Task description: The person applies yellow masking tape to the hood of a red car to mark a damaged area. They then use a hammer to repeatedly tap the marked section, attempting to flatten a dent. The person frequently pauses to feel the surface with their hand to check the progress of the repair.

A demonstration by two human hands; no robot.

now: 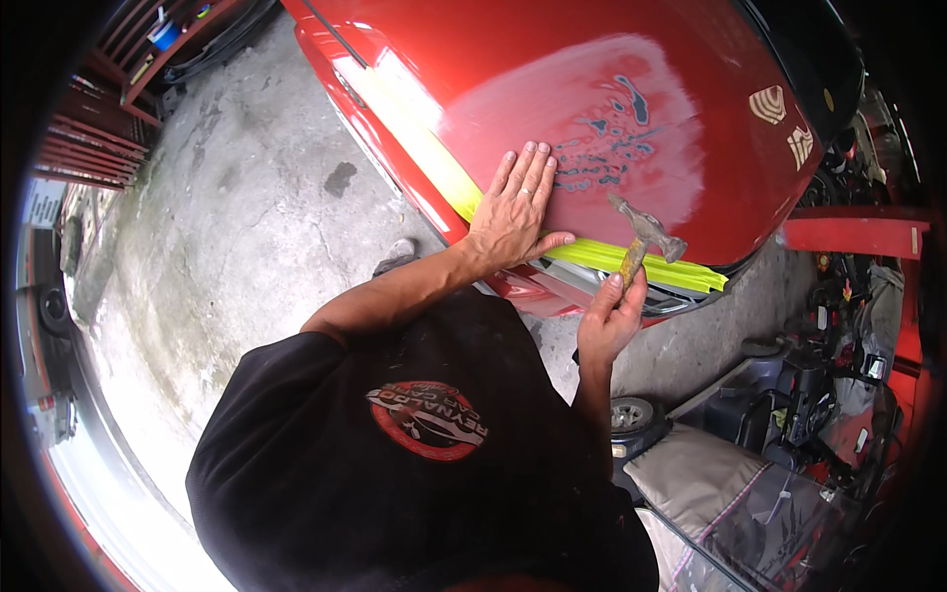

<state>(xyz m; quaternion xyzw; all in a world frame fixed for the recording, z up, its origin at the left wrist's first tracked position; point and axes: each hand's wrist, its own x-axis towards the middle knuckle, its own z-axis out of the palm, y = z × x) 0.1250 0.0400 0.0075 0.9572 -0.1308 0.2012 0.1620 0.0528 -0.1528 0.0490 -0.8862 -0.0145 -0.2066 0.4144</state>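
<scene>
My left hand (pixel 509 211) lies flat on a red car hood (pixel 538 39), fingers together and stretched out, thumb apart, a ring on one finger. Its fingertips reach the edge of a dull sanded patch (pixel 631 79) with dark bare spots (pixel 604 128). In my right hand (pixel 614 316) is a hammer (pixel 648 235), gripped by its worn yellowish handle. The hammer's head is raised near the hood's front edge; whether it touches the panel I cannot tell. Yellow-green masking tape (pixel 681 272) runs along the front edge, and more tape (pixel 419 143) lines the left side.
Grey concrete floor (pixel 237 197) spreads to the left, with a red slatted metal frame (pixel 94 148) and a blue container (pixel 164 36) beyond. A red beam (pixel 858 235) juts in at right. Below it lie piled car parts, a small wheel (pixel 631 414) and a beige cover (pixel 700 469).
</scene>
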